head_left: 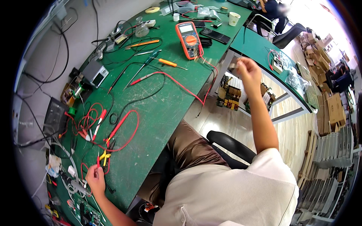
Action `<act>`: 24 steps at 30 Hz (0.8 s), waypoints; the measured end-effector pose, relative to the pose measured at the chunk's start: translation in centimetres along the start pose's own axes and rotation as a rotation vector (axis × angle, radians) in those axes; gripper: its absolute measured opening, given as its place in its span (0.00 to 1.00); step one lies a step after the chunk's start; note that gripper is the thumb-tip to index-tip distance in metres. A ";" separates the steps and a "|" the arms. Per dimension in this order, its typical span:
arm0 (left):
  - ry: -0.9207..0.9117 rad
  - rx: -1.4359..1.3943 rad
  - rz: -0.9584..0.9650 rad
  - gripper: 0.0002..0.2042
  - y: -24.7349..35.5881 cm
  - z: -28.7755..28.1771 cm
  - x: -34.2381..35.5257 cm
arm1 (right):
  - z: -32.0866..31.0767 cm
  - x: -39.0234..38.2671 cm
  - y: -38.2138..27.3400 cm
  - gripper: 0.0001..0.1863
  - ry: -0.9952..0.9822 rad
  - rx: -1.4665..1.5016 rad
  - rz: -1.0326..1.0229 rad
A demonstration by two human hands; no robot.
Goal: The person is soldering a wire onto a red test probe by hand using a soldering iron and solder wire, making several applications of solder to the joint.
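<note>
At the near left of the green bench, my left hand (96, 180) is closed, fingertips pinching a slim red piece (98, 161) whose kind I cannot make out. Right beside it lies a yellow and black tool (106, 155) among red leads. My right hand (249, 73) is raised off the bench's right edge, its fingers pinched round a small, blurred brownish thing (233, 66). An orange multimeter (189, 40) stands at the far side of the bench. Its red test lead (175, 80) runs over the bench and droops past the edge.
A yellow-handled screwdriver (167, 62), an orange-handled tool (142, 44) and a black phone (215, 35) lie on the bench. A small grey device (95, 74) stands at the left. A second green table (258, 52) is at the right, with a chair armrest (232, 147) beside me.
</note>
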State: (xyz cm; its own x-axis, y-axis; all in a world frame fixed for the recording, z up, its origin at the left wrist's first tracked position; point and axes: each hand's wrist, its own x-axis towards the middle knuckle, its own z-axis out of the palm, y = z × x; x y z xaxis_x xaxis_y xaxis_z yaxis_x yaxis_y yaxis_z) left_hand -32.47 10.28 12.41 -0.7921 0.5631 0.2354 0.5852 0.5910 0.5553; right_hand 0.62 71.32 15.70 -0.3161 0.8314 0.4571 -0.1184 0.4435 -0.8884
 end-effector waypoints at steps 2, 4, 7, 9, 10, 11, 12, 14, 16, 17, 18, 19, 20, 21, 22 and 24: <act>0.000 -0.024 -0.024 0.06 -0.4 0.4 0.1 | -3.4 5.3 3.4 0.08 0.120 0.048 0.095; 0.004 -0.019 -0.022 0.06 -0.2 0.7 0.3 | -7.2 10.7 7.6 0.07 0.193 0.109 0.175; 0.002 -0.037 -0.070 0.07 -0.2 0.7 0.4 | -10.7 17.1 12.1 0.06 0.319 0.038 0.326; -0.001 -0.073 -0.112 0.07 -0.2 0.6 0.2 | -11.0 20.1 13.9 0.05 0.376 0.028 0.427; -0.025 -0.043 -0.106 0.06 0.0 0.4 0.3 | -10.9 21.3 14.4 0.05 0.378 -0.011 0.474; -0.030 -0.050 -0.129 0.06 0.2 0.2 0.4 | -10.6 22.2 14.9 0.04 0.377 -0.051 0.524; -0.036 -0.058 -0.152 0.06 0.3 0.2 0.5 | -10.2 23.1 15.6 0.04 0.403 -0.034 0.545; -0.042 -0.075 -0.178 0.07 0.4 0.2 0.6 | -9.0 25.0 16.3 0.04 0.335 -0.053 0.528; -0.041 -0.095 -0.185 0.07 0.4 0.0 0.3 | -7.3 26.6 16.7 0.04 0.281 -0.048 0.484; -0.038 -0.099 -0.193 0.07 0.4 0.0 0.4 | -6.4 27.3 16.9 0.04 0.242 -0.089 0.469; -0.035 -0.104 -0.200 0.07 0.3 0.0 0.3 | -5.5 27.9 17.2 0.05 0.203 -0.130 0.452; -0.031 -0.108 -0.207 0.07 0.3 -0.1 0.2 | -4.5 28.6 17.4 0.05 0.164 -0.170 0.435; -0.034 -0.103 -0.222 0.07 0.3 0.0 0.2 | -3.8 29.4 17.8 0.05 0.153 -0.158 0.435; -0.037 -0.097 -0.236 0.07 0.3 0.0 0.3 | -3.0 30.4 18.1 0.05 0.142 -0.146 0.434; -0.039 -0.092 -0.250 0.07 0.4 0.1 0.3 | -2.2 31.2 18.4 0.05 0.131 -0.134 0.433; -0.038 -0.089 -0.274 0.07 1.1 0.0 0.2 | 0.5 32.3 18.6 0.04 0.114 -0.119 0.479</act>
State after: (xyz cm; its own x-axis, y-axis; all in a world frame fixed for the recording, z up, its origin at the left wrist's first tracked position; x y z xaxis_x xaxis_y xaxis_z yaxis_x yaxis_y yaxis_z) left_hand -32.03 11.04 13.07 -0.9103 0.4122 0.0378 0.3316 0.6716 0.6626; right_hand -12.26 106.24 13.92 -0.2032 0.9791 0.0072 0.1252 0.0332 -0.9916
